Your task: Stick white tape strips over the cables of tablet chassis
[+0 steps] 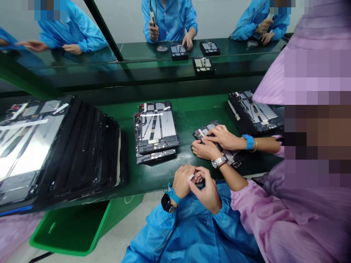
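Note:
My left hand (184, 181) is closed, its fingers curled inward, in front of my body near the bench's front edge. A blue strap and a dark watch are on that wrist. What lies inside its fingers, if anything, is hidden. Close against it, my right hand (207, 190) pinches a small white strip (191, 177) at the thumb tip. Beyond my hands lie two stacked tablet-like device bodies (157, 128), opened to show batteries, flat cables and tape.
A tall stack of similar devices (95, 146) stands at left, above a green bin (71, 233). At right, a co-worker's hands (211, 144) press on a device (207, 128) beside another stack (255, 111). People in blue sit across the bench (186, 160).

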`<state>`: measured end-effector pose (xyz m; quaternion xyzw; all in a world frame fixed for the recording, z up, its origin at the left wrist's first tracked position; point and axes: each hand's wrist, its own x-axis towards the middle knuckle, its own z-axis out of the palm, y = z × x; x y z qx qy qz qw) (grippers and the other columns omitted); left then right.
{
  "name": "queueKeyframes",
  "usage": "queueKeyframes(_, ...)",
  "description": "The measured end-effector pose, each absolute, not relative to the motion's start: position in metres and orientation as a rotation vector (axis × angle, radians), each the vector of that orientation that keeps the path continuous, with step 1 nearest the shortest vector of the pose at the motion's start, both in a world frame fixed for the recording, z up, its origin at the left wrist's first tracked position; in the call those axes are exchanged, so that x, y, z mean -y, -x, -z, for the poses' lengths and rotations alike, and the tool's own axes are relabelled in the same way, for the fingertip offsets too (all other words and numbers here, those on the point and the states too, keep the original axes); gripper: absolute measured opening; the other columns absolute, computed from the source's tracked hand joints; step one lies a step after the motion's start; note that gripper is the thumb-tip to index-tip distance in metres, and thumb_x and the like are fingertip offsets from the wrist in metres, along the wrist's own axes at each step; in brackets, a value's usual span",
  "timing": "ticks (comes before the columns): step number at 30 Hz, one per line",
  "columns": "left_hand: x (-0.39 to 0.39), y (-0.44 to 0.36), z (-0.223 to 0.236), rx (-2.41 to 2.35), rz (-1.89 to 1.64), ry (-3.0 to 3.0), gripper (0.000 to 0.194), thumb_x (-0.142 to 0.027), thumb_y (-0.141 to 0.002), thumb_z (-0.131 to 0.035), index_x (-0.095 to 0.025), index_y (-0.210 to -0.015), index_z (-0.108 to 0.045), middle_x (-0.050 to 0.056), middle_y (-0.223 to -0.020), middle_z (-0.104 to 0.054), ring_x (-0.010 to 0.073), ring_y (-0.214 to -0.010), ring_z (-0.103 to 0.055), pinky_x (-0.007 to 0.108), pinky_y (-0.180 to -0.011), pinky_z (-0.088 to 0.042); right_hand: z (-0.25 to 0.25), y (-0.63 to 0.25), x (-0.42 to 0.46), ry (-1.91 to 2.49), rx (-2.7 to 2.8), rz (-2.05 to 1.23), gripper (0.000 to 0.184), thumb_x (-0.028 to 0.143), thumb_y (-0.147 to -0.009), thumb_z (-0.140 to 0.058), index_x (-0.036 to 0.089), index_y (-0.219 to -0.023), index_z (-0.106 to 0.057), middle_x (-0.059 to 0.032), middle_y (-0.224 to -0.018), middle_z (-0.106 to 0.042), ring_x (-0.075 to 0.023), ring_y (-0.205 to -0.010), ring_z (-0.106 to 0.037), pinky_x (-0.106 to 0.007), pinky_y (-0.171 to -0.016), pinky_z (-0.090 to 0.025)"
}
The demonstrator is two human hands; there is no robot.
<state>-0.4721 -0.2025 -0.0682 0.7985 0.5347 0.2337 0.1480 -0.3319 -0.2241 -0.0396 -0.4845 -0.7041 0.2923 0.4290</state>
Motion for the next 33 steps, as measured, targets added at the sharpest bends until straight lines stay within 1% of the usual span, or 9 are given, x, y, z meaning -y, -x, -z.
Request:
queueKeyframes(3, 0.203, 0.472, 0.068, -1.532, -0.682, -2.303, 0.007, -0.019, -0.102, -0.060, -0.019, -0.098, -0.066, 0.004, -0.088, -0.070, 0.0233, -0.083, -0.064, 0.037, -0.075, -0.045, 0.044, 0.333, 0.226, 1.238, 1.629, -0.788, 0.046, 0.027, -0.093, -0.076, 0.027, -0.133, -0.053, 0.0005, -0.083, -0.067, -0.0168, -0.068, -0.067, -0.031, -0.064, -0.062)
queueKeyframes(10, 0.203, 0.471, 0.067, -1.544, -0.675, -2.278, 0.008, -0.021, -0.103, -0.059, -0.020, -0.099, -0.065, 0.003, -0.089, -0.070, 0.0231, -0.083, -0.064, 0.036, -0.076, -0.045, 0.047, 0.332, 0.224, 1.194, 1.604, -0.830, 0.049, 0.031, -0.095, -0.076, 0.036, -0.138, -0.052, -0.0031, -0.082, -0.067, -0.0224, -0.067, -0.068, -0.040, -0.061, -0.064)
queueKeyframes(15, 0.203, 0.472, 0.066, -1.530, -0.700, -2.278, 0.012, -0.019, -0.103, -0.055, -0.020, -0.097, -0.065, 0.003, -0.086, -0.070, 0.0229, -0.082, -0.064, 0.036, -0.075, -0.045, 0.043, 0.333, 0.230, 1.211, 1.583, -0.837, 0.039, 0.033, -0.098, -0.071, 0.032, -0.133, -0.055, -0.0021, -0.082, -0.068, -0.0203, -0.068, -0.069, -0.035, -0.063, -0.063)
queueKeyframes(19, 0.202, 0.472, 0.068, -1.534, -0.712, -2.319, 0.015, -0.020, -0.104, -0.052, -0.020, -0.096, -0.065, 0.005, -0.085, -0.069, 0.0227, -0.081, -0.064, 0.035, -0.075, -0.045, 0.040, 0.328, 0.219, 1.224, 1.597, -0.824, 0.032, 0.027, -0.099, -0.067, 0.026, -0.129, -0.058, 0.0005, -0.081, -0.069, -0.0167, -0.068, -0.069, -0.030, -0.064, -0.063)
queueKeyframes(21, 0.202, 0.471, 0.069, -1.543, -0.719, -2.340, 0.017, -0.021, -0.105, -0.051, -0.020, -0.097, -0.066, 0.005, -0.087, -0.070, 0.0226, -0.081, -0.064, 0.035, -0.075, -0.045, 0.039, 0.316, 0.198, 1.177, 1.685, -0.821, 0.031, 0.025, -0.097, -0.069, 0.027, -0.128, -0.062, -0.0002, -0.082, -0.071, -0.0180, -0.069, -0.071, -0.032, -0.063, -0.064)
queueKeyframes(24, 0.202, 0.469, 0.072, -1.556, -0.735, -2.373, 0.020, -0.022, -0.106, -0.048, -0.019, -0.099, -0.066, 0.006, -0.086, -0.070, 0.0228, -0.081, -0.065, 0.036, -0.074, -0.045, 0.039, 0.290, 0.164, 1.123, 1.792, -0.856, 0.018, 0.026, -0.100, -0.066, 0.032, -0.115, -0.071, -0.0041, -0.090, -0.073, -0.0229, -0.082, -0.076, -0.039, -0.075, -0.068)
queueKeyframes(26, 0.202, 0.470, 0.070, -1.536, -0.743, -2.369, 0.022, -0.023, -0.106, -0.046, -0.019, -0.099, -0.066, 0.007, -0.086, -0.070, 0.0231, -0.081, -0.065, 0.036, -0.074, -0.046, 0.041, 0.275, 0.156, 1.102, 1.857, -0.859, 0.016, 0.027, -0.102, -0.062, 0.033, -0.110, -0.075, -0.0070, -0.095, -0.074, -0.0258, -0.095, -0.077, -0.044, -0.086, -0.068)
queueKeyframes(30, 0.200, 0.485, 0.055, -1.242, -0.685, -2.217, 0.022, -0.031, -0.105, -0.052, -0.020, -0.092, -0.066, 0.003, -0.081, -0.068, 0.0186, -0.077, -0.063, 0.034, -0.078, -0.048, 0.043, 0.269, 0.188, 1.117, 1.889, -0.766, 0.018, 0.030, -0.100, -0.068, 0.033, -0.116, -0.076, -0.0104, -0.106, -0.074, -0.0326, -0.111, -0.074, -0.055, -0.100, -0.064)
queueKeyframes(33, 0.197, 0.500, 0.040, -0.920, -0.559, -1.983, 0.024, -0.036, -0.104, -0.056, -0.020, -0.090, -0.067, -0.002, -0.074, -0.062, 0.0122, -0.067, -0.056, 0.027, -0.072, -0.047, 0.039, 0.278, 0.212, 1.143, 1.841, -0.699, 0.022, 0.029, -0.097, -0.071, 0.035, -0.119, -0.076, -0.0107, -0.111, -0.074, -0.0348, -0.115, -0.073, -0.056, -0.101, -0.063)
